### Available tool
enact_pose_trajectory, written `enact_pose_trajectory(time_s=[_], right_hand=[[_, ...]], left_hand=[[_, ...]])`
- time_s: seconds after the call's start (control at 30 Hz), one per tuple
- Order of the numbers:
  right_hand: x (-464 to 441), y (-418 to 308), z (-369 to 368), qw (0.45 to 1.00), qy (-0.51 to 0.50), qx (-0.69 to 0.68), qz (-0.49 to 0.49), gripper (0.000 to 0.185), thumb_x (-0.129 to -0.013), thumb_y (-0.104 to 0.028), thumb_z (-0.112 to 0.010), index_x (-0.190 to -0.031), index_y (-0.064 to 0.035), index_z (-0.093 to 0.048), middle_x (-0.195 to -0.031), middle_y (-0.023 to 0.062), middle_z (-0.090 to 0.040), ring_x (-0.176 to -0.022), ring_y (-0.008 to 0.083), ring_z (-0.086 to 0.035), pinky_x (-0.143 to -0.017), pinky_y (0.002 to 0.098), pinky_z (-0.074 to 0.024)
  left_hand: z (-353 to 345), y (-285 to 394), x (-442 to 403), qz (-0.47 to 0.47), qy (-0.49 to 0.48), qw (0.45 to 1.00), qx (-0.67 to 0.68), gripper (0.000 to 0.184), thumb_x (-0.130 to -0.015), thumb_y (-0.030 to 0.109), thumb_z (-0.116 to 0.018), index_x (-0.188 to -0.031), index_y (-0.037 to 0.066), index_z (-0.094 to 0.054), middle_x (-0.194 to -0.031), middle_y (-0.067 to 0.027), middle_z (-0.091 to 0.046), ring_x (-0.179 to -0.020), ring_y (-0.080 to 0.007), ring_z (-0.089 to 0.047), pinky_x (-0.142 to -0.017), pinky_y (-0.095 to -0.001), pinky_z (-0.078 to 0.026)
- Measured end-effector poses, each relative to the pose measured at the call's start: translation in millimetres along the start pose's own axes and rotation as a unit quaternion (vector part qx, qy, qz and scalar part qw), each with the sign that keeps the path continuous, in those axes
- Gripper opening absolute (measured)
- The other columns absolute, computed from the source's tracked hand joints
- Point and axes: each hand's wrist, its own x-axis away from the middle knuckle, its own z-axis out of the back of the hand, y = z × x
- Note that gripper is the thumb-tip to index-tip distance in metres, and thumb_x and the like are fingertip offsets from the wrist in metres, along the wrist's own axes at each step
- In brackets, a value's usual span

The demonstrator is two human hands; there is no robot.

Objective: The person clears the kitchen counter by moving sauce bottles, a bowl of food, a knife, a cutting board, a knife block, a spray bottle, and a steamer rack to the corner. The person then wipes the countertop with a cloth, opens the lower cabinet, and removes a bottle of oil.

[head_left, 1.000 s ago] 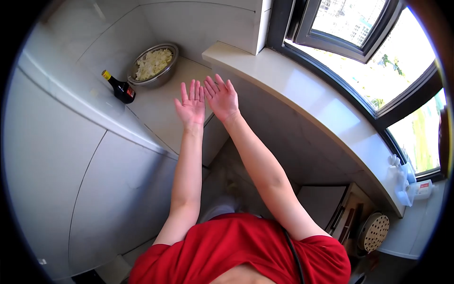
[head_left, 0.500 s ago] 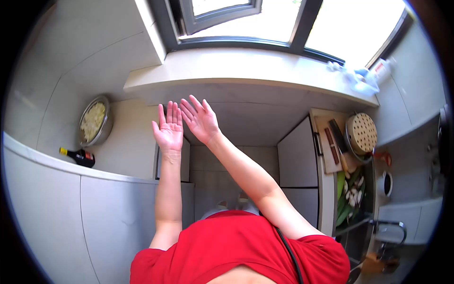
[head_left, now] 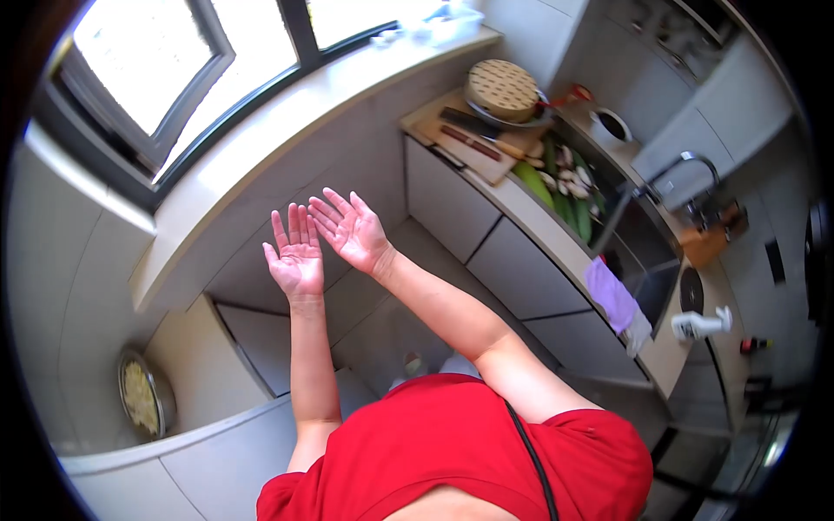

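My left hand (head_left: 296,258) is held out in front of me, palm up, with its fingers stretched and nothing in it. Close beside it on the right is my right hand (head_left: 352,230), also palm up and open, its fingers slightly spread. The fingertips of the two hands nearly meet; I cannot tell whether they touch. Both hands are in the air over the floor, apart from the counters. A metal bowl (head_left: 165,401) of pale chopped food stands on the counter at lower left.
On the right counter lie a cutting board (head_left: 426,130) with a dark-bladed knife (head_left: 469,118), and a round perforated lid (head_left: 502,89) on a pot. Green vegetables and mushrooms (head_left: 569,182) fill part of the sink. A purple cloth (head_left: 611,293) hangs over the edge near a spray bottle (head_left: 700,324).
My view has turned to the right, bringing the sink, cloth and spray bottle into sight, while the dark bottle at left has gone from view. Both hands stay open and palm up.
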Motion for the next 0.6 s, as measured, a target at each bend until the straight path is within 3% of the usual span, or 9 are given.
enact_pose_trajectory(time_s=[0.07,0.13,0.27,0.3,0.4,0.6], right_hand=[[24.2,-27.2,-0.8,0.999,0.008,0.003,0.046,0.054,-0.095,-0.041,-0.031,-0.138,-0.0085,-0.026,-0.140,0.0141,-0.031,-0.130,0.0238,-0.028,-0.110,0.0354,-0.0219],[56.0,-60.2,-1.6,0.997,0.018,0.001,0.081,0.049,-0.095,-0.037,-0.033,-0.134,-0.0080,-0.033,-0.135,0.0144,-0.038,-0.127,0.0239,-0.035,-0.108,0.0362,-0.0271],[133.4,-123.2,-7.0,0.986,0.026,0.014,0.162,0.050,-0.095,-0.038,-0.035,-0.134,-0.0083,-0.034,-0.134,0.0141,-0.040,-0.126,0.0237,-0.035,-0.108,0.0358,-0.0254],[156.8,-138.0,-5.7,0.982,0.018,0.039,0.184,0.054,-0.094,-0.041,-0.034,-0.138,-0.0094,-0.028,-0.138,0.0130,-0.035,-0.130,0.0228,-0.030,-0.110,0.0345,-0.0208],[231.6,-179.3,-0.5,0.966,0.035,0.039,0.252,0.052,-0.094,-0.040,-0.036,-0.134,-0.0087,-0.034,-0.133,0.0133,-0.041,-0.126,0.0227,-0.035,-0.108,0.0350,-0.0255],[396.1,-255.6,-1.5,0.934,0.057,0.042,0.351,0.053,-0.092,-0.041,-0.041,-0.134,-0.0080,-0.035,-0.133,0.0140,-0.041,-0.126,0.0232,-0.035,-0.108,0.0353,-0.0253]], left_hand=[[-9.5,-31.4,3.1,0.050,-0.011,0.999,0.001,0.053,-0.096,0.044,-0.021,-0.131,0.009,-0.040,-0.131,-0.0204,-0.043,-0.124,-0.0321,-0.038,-0.105,-0.0431,-0.030],[-16.2,-71.5,8.9,0.092,-0.034,0.995,0.002,0.053,-0.096,0.043,-0.021,-0.131,0.009,-0.039,-0.132,-0.0203,-0.042,-0.125,-0.0322,-0.037,-0.106,-0.0433,-0.029],[-35.8,-156.1,34.3,0.194,-0.076,0.978,0.015,0.051,-0.096,0.042,-0.024,-0.133,0.009,-0.038,-0.135,-0.0202,-0.038,-0.127,-0.0324,-0.034,-0.107,-0.0436,-0.027],[-40.1,-179.9,45.0,0.216,-0.079,0.973,0.018,0.051,-0.096,0.042,-0.024,-0.133,0.009,-0.038,-0.135,-0.0202,-0.038,-0.127,-0.0324,-0.034,-0.107,-0.0436,-0.027],[-49.0,-253.1,87.9,0.281,-0.095,0.953,0.051,0.050,-0.095,0.041,-0.027,-0.134,0.010,-0.036,-0.137,-0.0202,-0.034,-0.129,-0.0324,-0.031,-0.108,-0.0433,-0.025],[-66.7,-395.7,185.9,0.384,-0.114,0.914,0.069,0.052,-0.092,0.039,-0.039,-0.136,0.010,-0.033,-0.141,-0.0192,-0.029,-0.131,-0.0312,-0.028,-0.110,-0.0423,-0.023]])
